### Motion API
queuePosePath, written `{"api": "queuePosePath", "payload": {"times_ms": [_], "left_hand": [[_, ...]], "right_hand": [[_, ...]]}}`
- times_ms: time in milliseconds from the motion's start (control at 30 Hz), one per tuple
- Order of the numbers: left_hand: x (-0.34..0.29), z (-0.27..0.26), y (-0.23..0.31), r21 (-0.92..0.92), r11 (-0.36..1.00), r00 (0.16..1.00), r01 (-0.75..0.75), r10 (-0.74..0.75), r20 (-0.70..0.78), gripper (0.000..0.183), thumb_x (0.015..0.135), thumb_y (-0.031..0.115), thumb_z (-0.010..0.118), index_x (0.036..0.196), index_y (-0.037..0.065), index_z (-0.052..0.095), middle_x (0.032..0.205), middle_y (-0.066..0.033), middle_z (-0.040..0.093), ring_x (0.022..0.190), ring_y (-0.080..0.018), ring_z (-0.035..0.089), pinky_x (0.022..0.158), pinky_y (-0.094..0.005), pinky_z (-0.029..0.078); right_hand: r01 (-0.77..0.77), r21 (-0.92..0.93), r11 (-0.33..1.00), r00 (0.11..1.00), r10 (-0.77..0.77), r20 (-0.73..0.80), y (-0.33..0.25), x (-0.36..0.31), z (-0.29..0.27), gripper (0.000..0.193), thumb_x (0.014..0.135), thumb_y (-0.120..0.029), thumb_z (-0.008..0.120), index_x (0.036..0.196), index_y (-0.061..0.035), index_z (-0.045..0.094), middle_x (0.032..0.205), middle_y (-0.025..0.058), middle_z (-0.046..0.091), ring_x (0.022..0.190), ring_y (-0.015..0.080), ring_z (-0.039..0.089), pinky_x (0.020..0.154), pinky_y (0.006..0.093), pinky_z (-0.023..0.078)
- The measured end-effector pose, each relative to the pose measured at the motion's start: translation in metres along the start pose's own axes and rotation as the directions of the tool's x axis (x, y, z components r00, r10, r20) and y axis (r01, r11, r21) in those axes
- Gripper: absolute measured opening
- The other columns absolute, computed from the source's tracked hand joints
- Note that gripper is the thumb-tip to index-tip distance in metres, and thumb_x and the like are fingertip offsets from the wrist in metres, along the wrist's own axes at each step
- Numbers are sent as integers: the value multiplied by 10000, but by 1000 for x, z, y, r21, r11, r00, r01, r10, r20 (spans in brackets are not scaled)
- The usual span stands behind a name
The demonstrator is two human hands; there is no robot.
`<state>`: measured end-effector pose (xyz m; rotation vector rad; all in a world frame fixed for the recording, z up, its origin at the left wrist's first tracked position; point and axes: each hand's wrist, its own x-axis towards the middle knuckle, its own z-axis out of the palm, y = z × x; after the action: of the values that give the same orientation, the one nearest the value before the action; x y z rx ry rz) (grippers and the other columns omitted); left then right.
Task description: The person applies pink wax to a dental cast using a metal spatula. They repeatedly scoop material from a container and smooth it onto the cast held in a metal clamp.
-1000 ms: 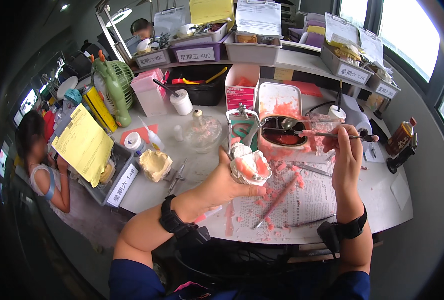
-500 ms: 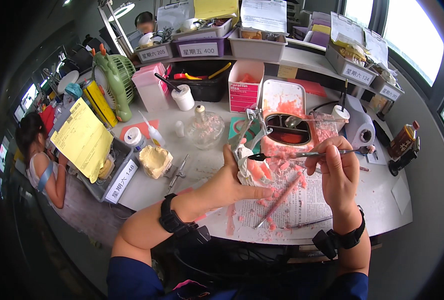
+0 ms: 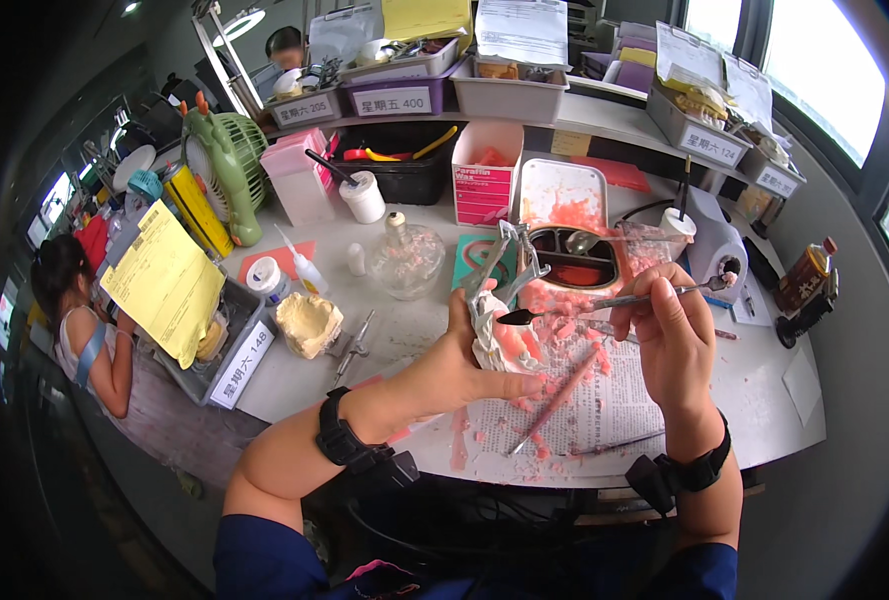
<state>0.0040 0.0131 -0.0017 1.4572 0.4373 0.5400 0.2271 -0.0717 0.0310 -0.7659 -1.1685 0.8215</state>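
My left hand [image 3: 445, 370] is wrapped round a white plaster dental model [image 3: 489, 335] mounted on a metal articulator [image 3: 533, 274]. Pink wax [image 3: 518, 348] lines the model's side facing my right. Between the thumb and fingers of my right hand [image 3: 673, 350] is a wax spatula [image 3: 620, 301], held nearly level. Its dark blade [image 3: 515, 317] reaches the upper edge of the model; whether it touches cannot be made out. A small spoon-shaped end [image 3: 717, 283] sticks out beyond my right hand. My left thumb is stretched along the model's underside.
Behind the model sits a wax heater [image 3: 620, 268] with dark red pools and a spoon. Wax scraps and a pink-handled tool [image 3: 563, 402] lie on newspaper [image 3: 615, 410]. To the left are a glass spirit lamp [image 3: 405, 262] and a plaster cast [image 3: 308, 324]. Another person [image 3: 95, 330] sits far left.
The spatula has tilted slightly, its spoon end rising and its blade dipping a little at the model. The articulator has turned slightly in my left hand. Both hands keep their holds.
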Motion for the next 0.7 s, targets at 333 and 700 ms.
{"api": "queuePosePath", "payload": {"times_ms": [333, 700], "left_hand": [[-4, 6, 6, -137, 991, 1000, -1, 0, -2, 1054, 773, -27, 760, 1448, 139, -32, 1370, -134, 349, 1149, -227, 530, 809, -372, 599], [-6, -2, 6, -107, 991, 997, 78, -80, -20, 1067, 744, 61, 818, 1452, 92, 21, 1331, -131, 394, 1201, -229, 497, 911, -356, 522]], "right_hand": [[56, 94, 994, 998, -56, -10, -6, 3, -12, 213, 1014, -169, 406, 945, 3, 510, 843, 109, 570, 745, 178, 568, 675, 289, 452], [688, -722, 74, 720, 59, 692, -39, 8, -42, 207, 758, -74, 640, 964, -84, 615, 996, 74, 585, 942, 249, 590, 788, 368, 462]]}}
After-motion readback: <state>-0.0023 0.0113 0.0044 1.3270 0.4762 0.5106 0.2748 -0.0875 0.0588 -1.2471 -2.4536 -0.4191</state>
